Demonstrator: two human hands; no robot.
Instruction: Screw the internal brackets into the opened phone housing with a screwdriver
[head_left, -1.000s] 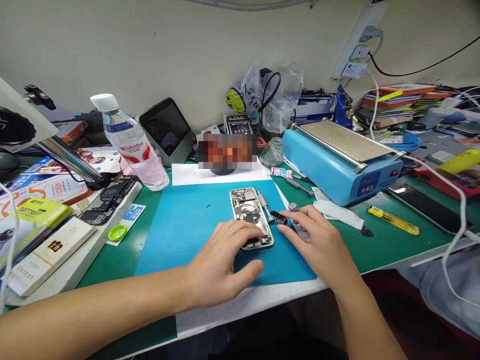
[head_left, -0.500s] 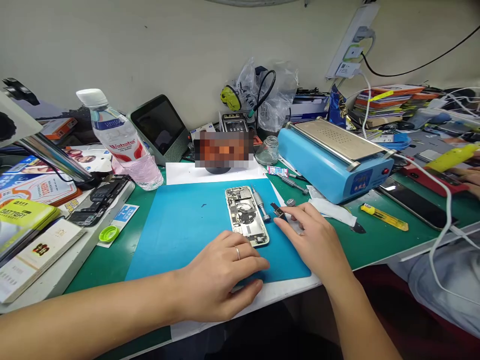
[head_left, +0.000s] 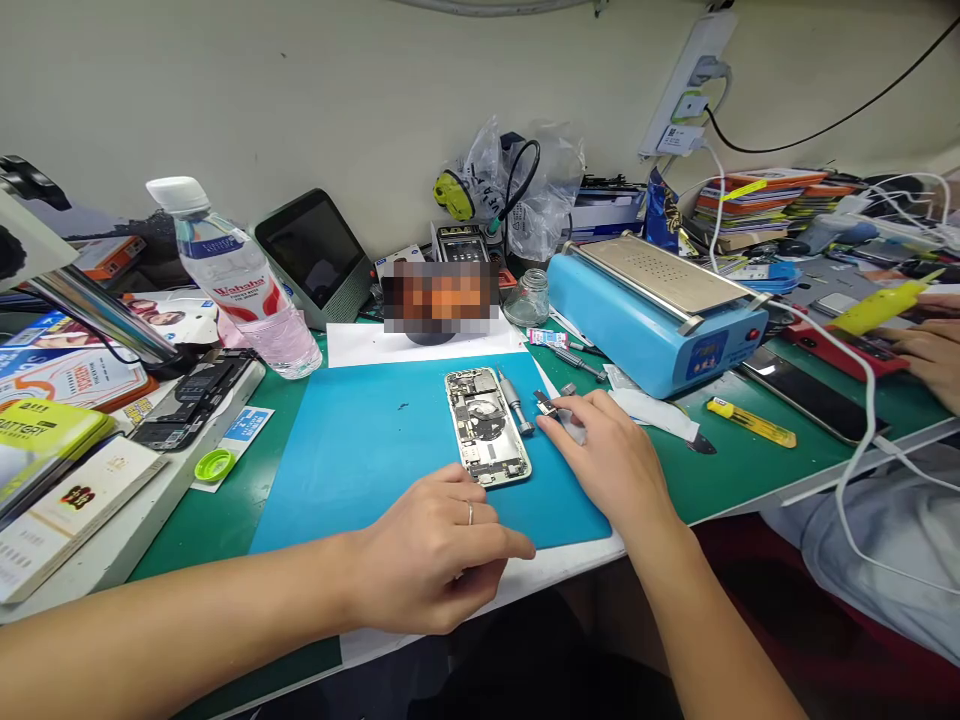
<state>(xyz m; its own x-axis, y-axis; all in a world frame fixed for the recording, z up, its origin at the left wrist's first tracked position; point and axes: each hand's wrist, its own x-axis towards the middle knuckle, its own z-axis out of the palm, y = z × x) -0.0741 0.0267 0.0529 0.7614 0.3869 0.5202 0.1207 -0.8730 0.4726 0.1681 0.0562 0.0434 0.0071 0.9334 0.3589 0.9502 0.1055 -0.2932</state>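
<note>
An opened phone (head_left: 486, 426) lies back-up on the blue mat (head_left: 360, 450), its inner boards showing. My left hand (head_left: 439, 550) rests on the mat's near edge just below the phone, fingers curled in with the thumb beneath; what is inside them is hidden. My right hand (head_left: 611, 462) lies flat to the right of the phone, fingers stretched out. Its fingertips touch a small black component (head_left: 543, 404), and a pale tool handle (head_left: 574, 433) shows under the fingers. A grey screwdriver (head_left: 514, 402) lies alongside the phone's right edge.
A blue heating machine (head_left: 652, 315) stands at the back right, with a yellow knife (head_left: 750, 422) in front of it. A water bottle (head_left: 232, 285), a small screen (head_left: 311, 255) and stacked boxes (head_left: 67, 480) stand at the left. Another person's hand (head_left: 930, 355) with a yellow tool (head_left: 877, 308) is at the far right.
My left hand has slid off the phone toward me and curled up at the mat's edge. My right hand stays by the small black component.
</note>
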